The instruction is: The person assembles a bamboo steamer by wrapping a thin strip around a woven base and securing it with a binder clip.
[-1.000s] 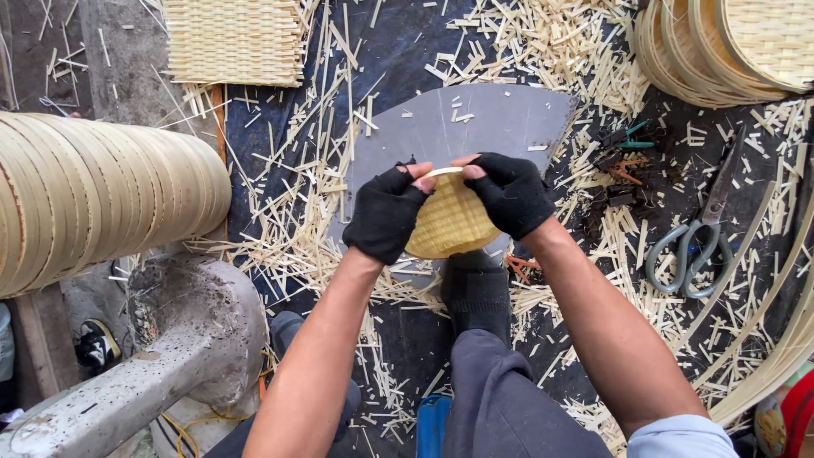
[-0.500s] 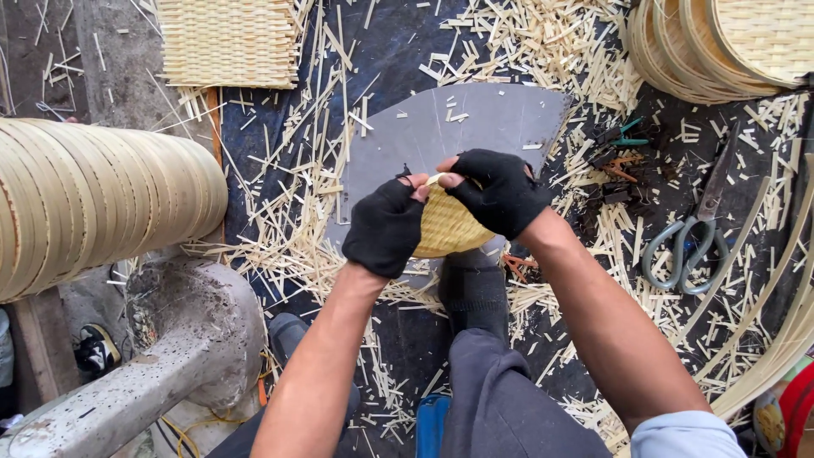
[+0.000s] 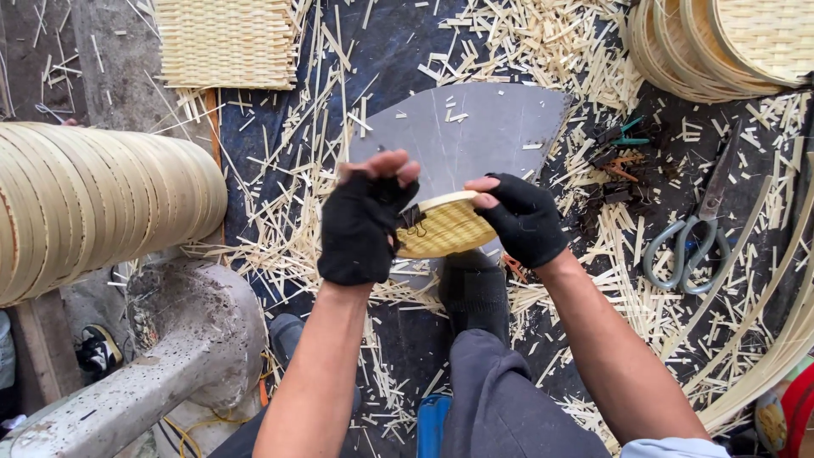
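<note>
Head view shows the left hand (image 3: 360,222) and the right hand (image 3: 521,219), both in black fingerless gloves, meeting over a small round woven bamboo disc (image 3: 445,227) held in mid-air above a dark-socked foot (image 3: 475,293). The disc is tilted, its rim turned up toward the camera, likely so the edge can be worked between both hands. The left grip is curled tight over the disc's 9 o'clock edge, fingers folded down on it; the right grip pinches the rim at 3 o'clock, thumb and forefinger pressed together on the pale border strip.

Beneath lies a grey curved metal sheet (image 3: 475,131) on a floor littered with bamboo offcuts (image 3: 543,42). At 3 o'clock rest grey-handled scissors (image 3: 691,242); at 9 o'clock a long stack of bamboo hoops (image 3: 93,208) lies on its side; at 11 o'clock a flat woven bamboo mat (image 3: 225,42); at 1 o'clock stacked round woven trays (image 3: 721,42).
</note>
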